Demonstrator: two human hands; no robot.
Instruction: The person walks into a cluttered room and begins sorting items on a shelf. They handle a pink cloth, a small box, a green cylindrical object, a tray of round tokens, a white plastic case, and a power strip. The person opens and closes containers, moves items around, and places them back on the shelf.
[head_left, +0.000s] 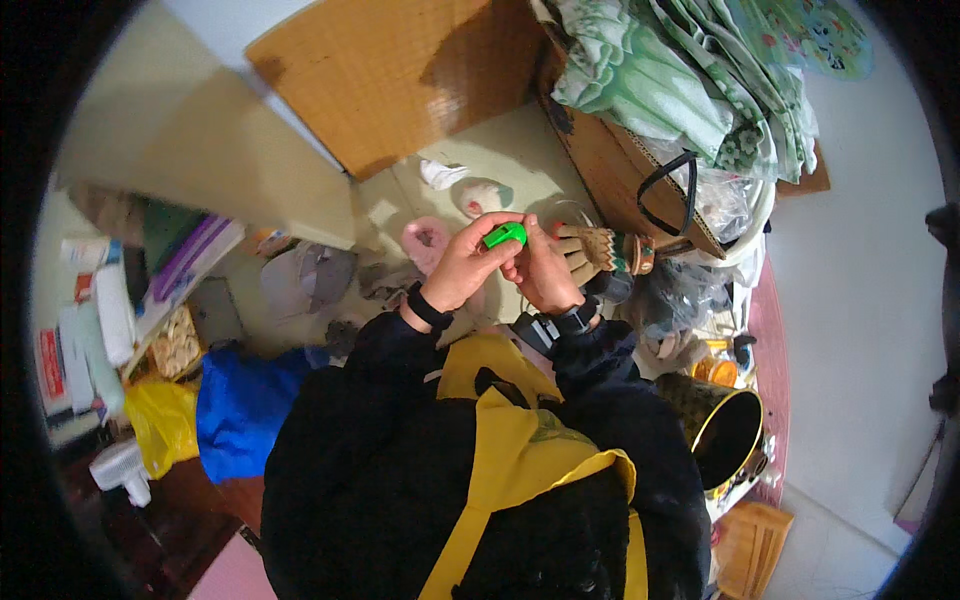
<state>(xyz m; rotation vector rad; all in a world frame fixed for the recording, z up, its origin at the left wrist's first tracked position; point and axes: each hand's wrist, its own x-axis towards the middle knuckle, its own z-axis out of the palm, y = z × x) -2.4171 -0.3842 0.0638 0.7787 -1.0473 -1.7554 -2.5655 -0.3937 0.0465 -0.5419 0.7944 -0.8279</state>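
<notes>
A bright green plastic whistle (505, 235) is held up in front of my chest between both hands. My left hand (459, 264) pinches it between thumb and index finger, with a black band on that wrist. Against the whistle's rounded right end rests the thumb of my right hand (546, 271), whose other fingers curl below it and partly out of sight. A dark watch or strap (576, 321) circles the right wrist. Below the hands hangs the yellow apron (525, 442) that I wear over dark clothes.
Slippers, including a pink fluffy one (425, 244), lie on the floor beyond my hands. To the right stand a cardboard box (622, 161) topped with green cloth (660, 97) and a dark open bin (709, 431). At left are a blue cloth (244, 409) and a yellow plastic bag (161, 424).
</notes>
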